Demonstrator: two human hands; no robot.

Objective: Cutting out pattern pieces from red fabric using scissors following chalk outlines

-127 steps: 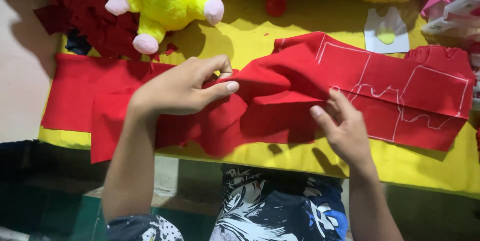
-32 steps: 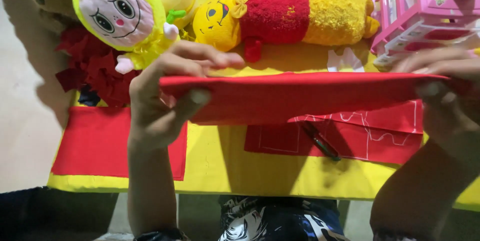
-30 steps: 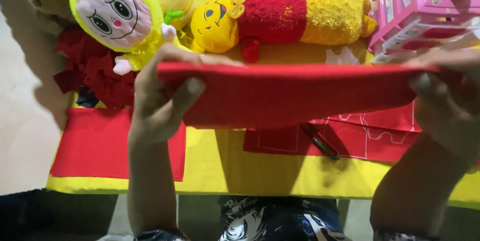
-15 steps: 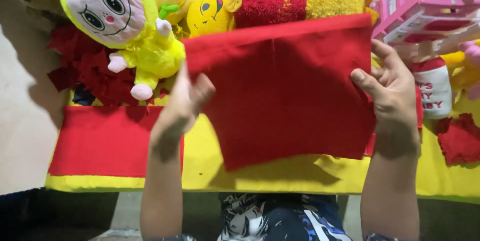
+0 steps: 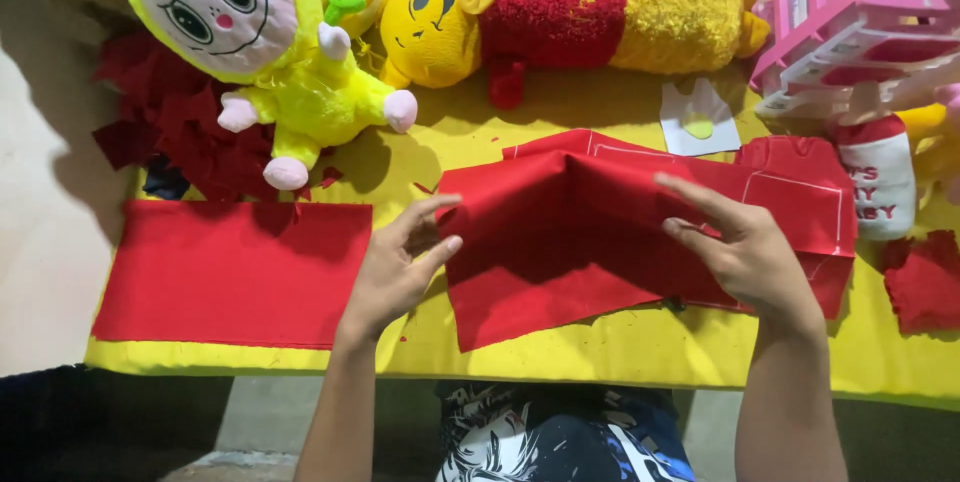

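The folded red felt piece [image 5: 560, 242] has come down from the raised, spread position it held half a second ago and now lies on the yellow bench [image 5: 640, 347] at the centre of the frame, overlapping a chalk-marked red felt panel [image 5: 800, 187] behind it. The judgement is that the inspection or folding in the air is finished and the work has moved to flattening and aligning the piece on the surface.

The left hand [image 5: 395, 267] is at the left edge of the piece, its grip loose: thumb and fingers are parted and only the fingertips meet the cloth. The right hand [image 5: 745, 252] rests on the right part of the piece with fingers extended and spread, pressing rather than pinching; nothing is clamped in either hand.

The long axis of the piece runs left to right across the frame, slightly tilted, with the right end higher. The fold ridge lies along the upper edge; the cut edge faces the bottom of the frame.

A flat red felt strip [image 5: 235, 272] lies at lower left. A yellow plush doll [image 5: 260, 42] and a yellow-and-red plush bolster [image 5: 580, 7] lie along the top.
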